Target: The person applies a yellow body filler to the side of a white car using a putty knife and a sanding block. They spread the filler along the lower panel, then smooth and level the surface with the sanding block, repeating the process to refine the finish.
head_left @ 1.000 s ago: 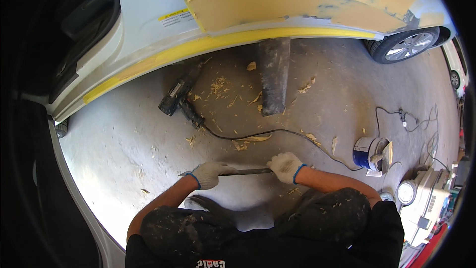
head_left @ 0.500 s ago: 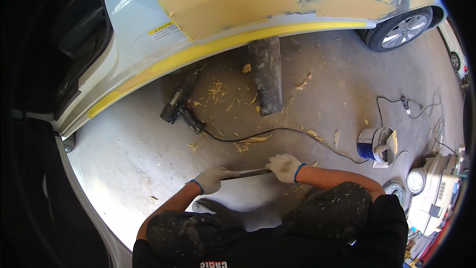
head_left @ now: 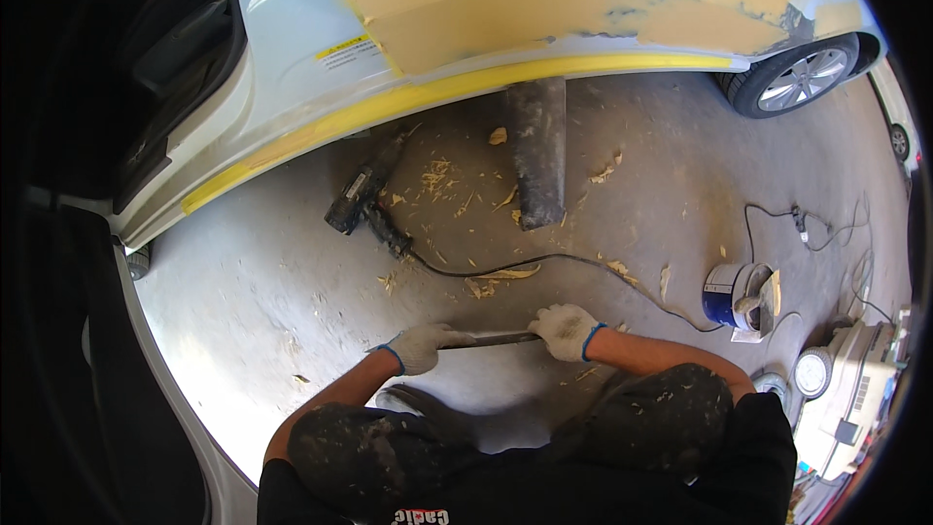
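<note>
Both my hands wear white knit gloves with blue cuffs and hold a thin, dark, flat strip (head_left: 498,340) level above my lap. My left hand (head_left: 425,348) is closed on its left end, and my right hand (head_left: 566,332) on its right end. I cannot tell what kind of tool the strip is. Past my hands, a black heat gun (head_left: 362,199) lies on the floor with its cable (head_left: 554,257) trailing right. A dark, dusty flat slab (head_left: 542,160) reaches from below the car's sill toward me.
A car side (head_left: 544,15) with tan filler and a yellow masked sill spans the far side; its open door (head_left: 78,331) is at left. Tan scraps (head_left: 437,175) litter the floor. At right stand a blue-and-white bucket (head_left: 724,297) and a pale wheeled machine (head_left: 850,394).
The whole view has shifted slightly, so the car and floor items sit a little further right. Both hands keep the same hold on the strip.
</note>
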{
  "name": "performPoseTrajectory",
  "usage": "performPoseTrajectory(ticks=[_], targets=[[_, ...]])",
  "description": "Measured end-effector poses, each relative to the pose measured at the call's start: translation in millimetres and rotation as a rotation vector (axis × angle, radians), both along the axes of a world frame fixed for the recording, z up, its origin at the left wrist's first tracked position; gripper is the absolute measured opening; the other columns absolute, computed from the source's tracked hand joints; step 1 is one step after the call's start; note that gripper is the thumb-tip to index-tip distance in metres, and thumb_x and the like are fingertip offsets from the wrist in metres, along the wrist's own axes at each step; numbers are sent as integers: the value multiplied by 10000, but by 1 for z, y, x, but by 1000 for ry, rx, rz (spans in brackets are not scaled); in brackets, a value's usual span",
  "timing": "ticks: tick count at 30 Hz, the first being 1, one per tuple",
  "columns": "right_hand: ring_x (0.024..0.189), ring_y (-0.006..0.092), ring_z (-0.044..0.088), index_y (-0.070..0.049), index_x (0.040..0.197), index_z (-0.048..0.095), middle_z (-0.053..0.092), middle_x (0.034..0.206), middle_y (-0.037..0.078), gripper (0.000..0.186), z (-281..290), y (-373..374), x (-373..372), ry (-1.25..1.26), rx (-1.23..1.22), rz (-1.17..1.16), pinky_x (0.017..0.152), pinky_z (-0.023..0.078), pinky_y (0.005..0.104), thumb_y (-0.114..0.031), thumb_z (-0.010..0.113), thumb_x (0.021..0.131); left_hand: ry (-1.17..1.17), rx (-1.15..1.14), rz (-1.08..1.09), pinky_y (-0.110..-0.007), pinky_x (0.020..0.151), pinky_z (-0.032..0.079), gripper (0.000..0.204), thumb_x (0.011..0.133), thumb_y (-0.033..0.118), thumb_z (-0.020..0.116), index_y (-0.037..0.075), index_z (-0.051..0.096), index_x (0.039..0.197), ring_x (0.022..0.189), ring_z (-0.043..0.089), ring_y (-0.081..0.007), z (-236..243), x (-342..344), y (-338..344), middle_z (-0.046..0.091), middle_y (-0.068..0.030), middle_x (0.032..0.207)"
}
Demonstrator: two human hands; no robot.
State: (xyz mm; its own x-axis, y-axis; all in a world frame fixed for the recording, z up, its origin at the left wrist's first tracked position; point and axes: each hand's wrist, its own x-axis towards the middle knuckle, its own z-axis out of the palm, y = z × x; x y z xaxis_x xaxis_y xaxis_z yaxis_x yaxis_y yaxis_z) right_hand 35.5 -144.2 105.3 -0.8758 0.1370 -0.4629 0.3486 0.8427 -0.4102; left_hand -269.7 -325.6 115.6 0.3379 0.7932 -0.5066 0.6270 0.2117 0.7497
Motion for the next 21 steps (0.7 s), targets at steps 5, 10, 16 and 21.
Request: performPoseTrajectory(ticks=[5, 10, 16, 21], targets=[[1035, 361, 751, -126, 1037, 796, 753, 1053, 127, 200, 28, 27, 5, 20, 41, 116, 917, 606, 478, -148, 648, 904, -98, -99, 58, -445, 1209, 488, 824, 811, -185, 420, 139, 681, 1521, 1392, 636, -376, 18, -9, 2, 691, -213, 1461], [983, 328, 746, -146, 990, 782, 743, 1005, 91, 145, 173, 94, -12, 141, 102, 155, 854, 609, 469, -160, 685, 883, -285, -246, 164, -401, 1241, 468, 681, 897, -147, 474, 72, 677, 1509, 1436, 629, -280, 95, -14, 43, 682, -194, 1521], [957, 317, 749, -120, 960, 775, 735, 974, 82, 131, 334, 104, -86, 79, 287, 368, 792, 616, 456, -171, 730, 848, -9, 198, -86, -456, 1010, 592, 412, 971, 71, 608, 71, 736, 1362, 1171, 757, -342, 172, -15, 120, 789, -194, 1214], [953, 278, 745, -121, 963, 776, 731, 969, 54, 135, 359, 76, -130, -17, 341, 436, 745, 598, 409, -174, 723, 850, 147, 425, -222, -520, 828, 621, 265, 923, 207, 683, 89, 783, 1139, 942, 781, -422, 226, 9, 172, 807, -188, 1007]])
